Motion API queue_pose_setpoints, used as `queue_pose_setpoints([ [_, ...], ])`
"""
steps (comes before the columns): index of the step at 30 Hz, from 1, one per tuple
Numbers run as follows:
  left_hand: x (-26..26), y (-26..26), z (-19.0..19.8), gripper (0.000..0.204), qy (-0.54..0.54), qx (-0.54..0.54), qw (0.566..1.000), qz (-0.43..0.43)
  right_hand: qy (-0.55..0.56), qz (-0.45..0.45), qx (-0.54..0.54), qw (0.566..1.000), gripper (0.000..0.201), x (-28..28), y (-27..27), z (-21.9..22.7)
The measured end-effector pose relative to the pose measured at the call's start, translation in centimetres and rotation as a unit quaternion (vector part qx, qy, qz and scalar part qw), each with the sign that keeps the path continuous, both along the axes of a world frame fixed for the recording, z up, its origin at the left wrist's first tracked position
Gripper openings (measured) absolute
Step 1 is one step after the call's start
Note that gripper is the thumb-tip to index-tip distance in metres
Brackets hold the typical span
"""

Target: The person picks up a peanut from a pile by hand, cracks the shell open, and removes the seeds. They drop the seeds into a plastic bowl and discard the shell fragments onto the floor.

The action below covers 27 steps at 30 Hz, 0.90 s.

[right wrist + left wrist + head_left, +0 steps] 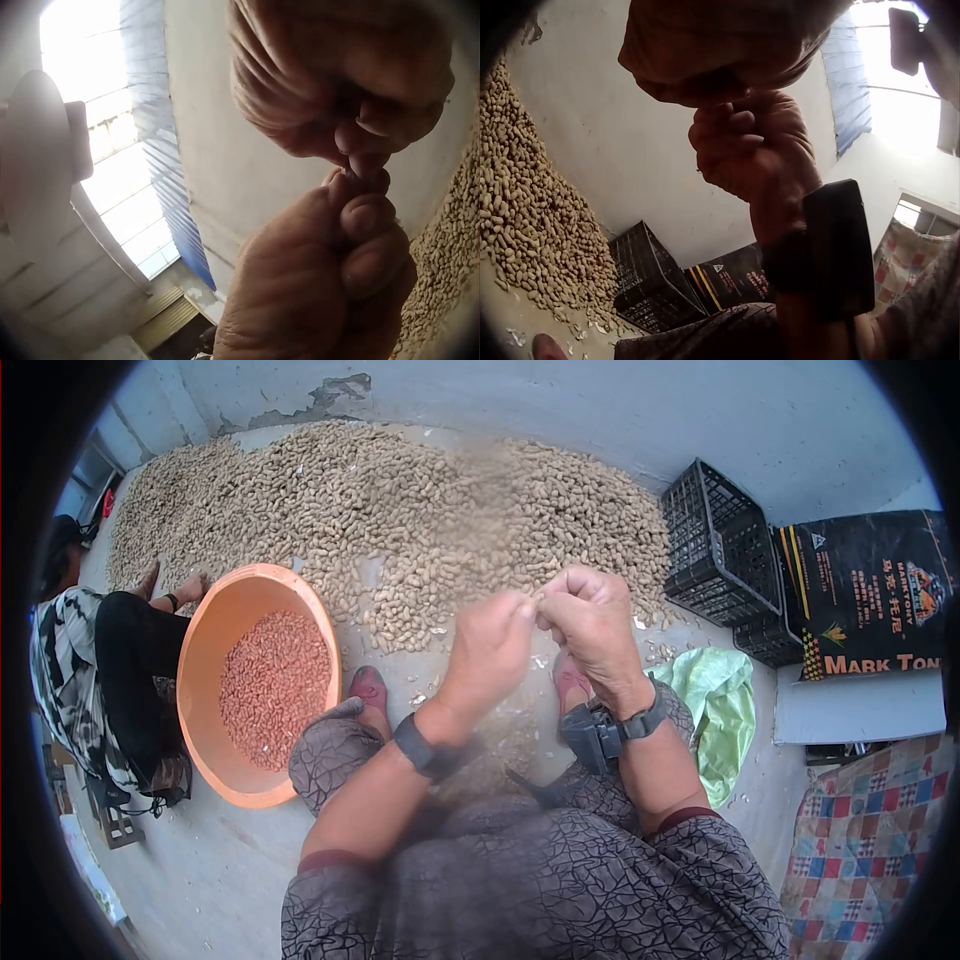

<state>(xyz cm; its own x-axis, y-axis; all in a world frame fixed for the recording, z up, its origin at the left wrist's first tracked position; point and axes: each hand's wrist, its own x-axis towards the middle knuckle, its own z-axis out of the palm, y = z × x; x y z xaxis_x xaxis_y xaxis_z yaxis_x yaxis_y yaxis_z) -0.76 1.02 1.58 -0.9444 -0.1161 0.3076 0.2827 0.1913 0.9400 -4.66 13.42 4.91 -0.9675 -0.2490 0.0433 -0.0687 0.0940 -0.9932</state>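
Observation:
In the head view, the left hand (492, 645) and right hand (598, 625) meet fingertip to fingertip above the floor. Both hands have curled fingers and pinch a small pale piece (346, 172), mostly hidden by the fingertips; whether it is a whole peanut or a bit of shell I cannot tell. The left wrist view has the left hand (727, 49) above the right hand (757, 150). A heap of unshelled peanuts (400, 500) lies beyond the hands. Left of them stands an orange basin (200, 660) holding reddish shelled kernels (275, 690).
Black crates (722, 550) and a black printed bag (865, 595) stand by the wall at right. A pale green sack (720, 710) lies beside the right knee. Another person (130, 660) sits at far left, a hand near the heap. Shell bits dot the floor.

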Motion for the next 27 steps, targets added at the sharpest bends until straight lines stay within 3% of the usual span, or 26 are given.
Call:
queue_pose_setpoints([
  [9, -0.1, 0.7, -0.8, 0.018, 0.036, -0.028, 0.998, 0.042, -0.095, 0.004, -0.028, 0.995, 0.009, -0.4, 0.2, -0.4],
  [15, -0.4, 0.0, -1.1, 0.028, -0.055, 0.083, 0.995, 0.014, -0.123, 0.004, -0.058, 0.991, 0.008, 0.0, -0.2, -0.2],
  [17, -0.6, -0.5, -0.4, 0.028, -0.171, 0.247, 0.952, -0.058, -0.110, 0.015, -0.066, 0.992, 0.008, -0.2, -0.1, -0.7],
  [20, -0.5, -0.7, 0.0, 0.026, -0.192, 0.322, 0.923, -0.083, -0.115, 0.038, -0.084, 0.989, 0.008, -0.2, 0.4, 0.2],
  [23, -0.2, -1.0, 1.1, 0.029, -0.202, 0.368, 0.901, -0.109, -0.129, 0.058, -0.084, 0.986, 0.009, 0.3, 0.6, 1.5],
  [27, 0.1, -0.7, 0.8, 0.031, -0.192, 0.363, 0.904, -0.117, -0.112, 0.046, -0.068, 0.990, 0.013, 1.2, 0.4, 1.8],
])
